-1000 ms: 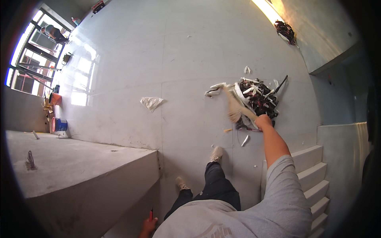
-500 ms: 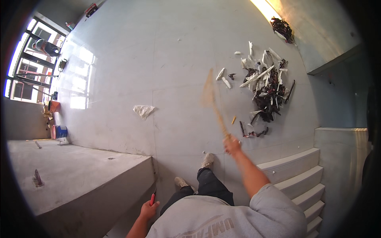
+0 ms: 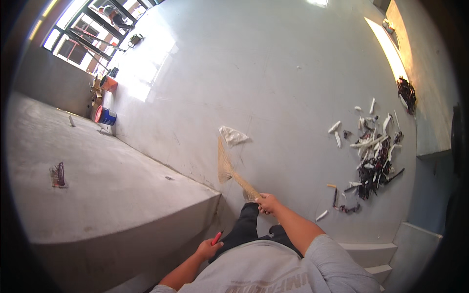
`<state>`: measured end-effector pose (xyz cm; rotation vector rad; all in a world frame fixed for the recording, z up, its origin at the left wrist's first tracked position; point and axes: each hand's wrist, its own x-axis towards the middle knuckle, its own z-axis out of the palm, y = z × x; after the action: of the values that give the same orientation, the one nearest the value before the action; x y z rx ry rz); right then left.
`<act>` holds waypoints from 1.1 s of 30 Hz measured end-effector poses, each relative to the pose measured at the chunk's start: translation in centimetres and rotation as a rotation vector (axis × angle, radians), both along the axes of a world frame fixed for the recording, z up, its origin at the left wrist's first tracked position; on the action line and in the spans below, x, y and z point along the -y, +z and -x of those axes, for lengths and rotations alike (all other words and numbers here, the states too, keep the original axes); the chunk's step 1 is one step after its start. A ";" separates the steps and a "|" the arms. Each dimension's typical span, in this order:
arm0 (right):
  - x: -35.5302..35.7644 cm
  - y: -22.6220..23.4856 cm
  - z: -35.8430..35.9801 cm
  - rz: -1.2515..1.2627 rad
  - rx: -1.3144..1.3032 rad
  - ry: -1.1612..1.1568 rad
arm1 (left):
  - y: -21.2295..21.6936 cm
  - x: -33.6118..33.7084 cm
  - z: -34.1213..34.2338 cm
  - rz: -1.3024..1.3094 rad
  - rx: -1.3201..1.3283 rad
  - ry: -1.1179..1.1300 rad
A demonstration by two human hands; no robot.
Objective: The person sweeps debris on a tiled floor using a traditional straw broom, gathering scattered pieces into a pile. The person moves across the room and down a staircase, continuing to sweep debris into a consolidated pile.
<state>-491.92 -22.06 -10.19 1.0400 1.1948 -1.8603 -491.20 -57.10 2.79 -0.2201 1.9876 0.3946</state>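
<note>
My right hand (image 3: 266,203) is closed round the handle of a tan straw broom (image 3: 225,165), out in front of my legs. The broom's flared head reaches forward to the left, beside a crumpled whitish piece of cloth or plastic (image 3: 233,136) on the floor; whether they touch I cannot tell. Low by my left thigh, my left hand (image 3: 209,249) grips a red-handled tool (image 3: 217,238) with a thin dark tip. Its exact kind is too small to make out. On the floor at right lies a pile of dark and white scraps (image 3: 376,156).
A raised concrete ledge (image 3: 117,190) runs along my left. Steps (image 3: 369,253) lie at lower right. Blue (image 3: 105,115) and orange (image 3: 108,83) buckets stand beyond the ledge. Another dark heap (image 3: 406,95) sits by the right wall. A person (image 3: 113,17) is near the far-left windows.
The broom has swung left, from near the scrap pile to the whitish piece. My view has turned right and my feet have stepped. The red-handled tool stays in my left hand.
</note>
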 end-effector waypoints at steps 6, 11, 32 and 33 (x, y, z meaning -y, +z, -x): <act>1.1 -8.3 14.7 0.087 0.097 -0.076 | 1.6 0.6 8.9 -0.041 -0.127 0.213; -4.5 -9.7 19.9 -0.164 0.348 -0.305 | 1.7 3.2 11.8 0.004 -0.075 0.192; -18.5 5.0 -28.5 -0.489 0.922 -0.956 | 0.5 -26.1 26.0 -0.023 -0.103 -0.438; -15.8 4.0 -31.4 -0.394 0.969 -1.069 | 1.1 -28.5 25.6 -0.031 -0.113 -0.434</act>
<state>-460.54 -6.22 -6.14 2.7468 0.3684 -1.3291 -516.84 -28.57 3.88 0.2570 2.0693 0.1592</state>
